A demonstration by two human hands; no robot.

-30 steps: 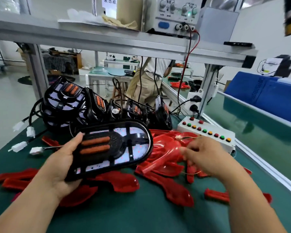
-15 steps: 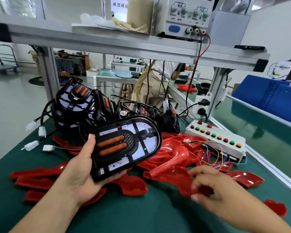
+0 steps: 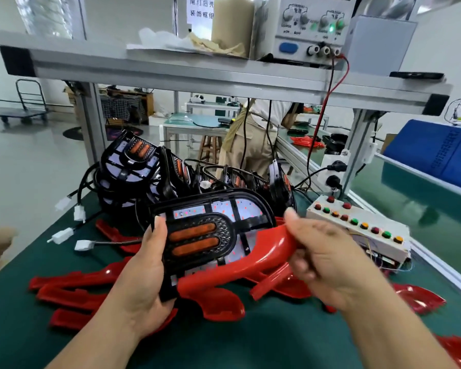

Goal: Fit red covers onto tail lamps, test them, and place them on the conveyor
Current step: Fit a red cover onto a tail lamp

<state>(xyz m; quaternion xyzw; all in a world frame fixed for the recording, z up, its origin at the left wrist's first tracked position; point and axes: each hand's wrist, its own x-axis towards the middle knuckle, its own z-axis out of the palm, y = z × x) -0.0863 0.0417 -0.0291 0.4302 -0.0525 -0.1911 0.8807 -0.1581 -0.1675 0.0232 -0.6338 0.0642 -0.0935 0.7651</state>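
Red cover [image 3: 232,272] held along the near edge of the tail lamp [image 3: 210,230], not yet seated.
The tail lamp is gripped at its left end by the left hand [image 3: 141,283], above the green bench [image 3: 277,342]; the cover's right end is pinched by the right hand [image 3: 322,259]. Both long axes are seen nearly parallel, only the near edge overlapped, so a push away from the body is judged necessary.

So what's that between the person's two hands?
In the head view, a black tail lamp, gripped by the left hand, and a red cover, pinched by the right hand, lying against the lamp's near edge.
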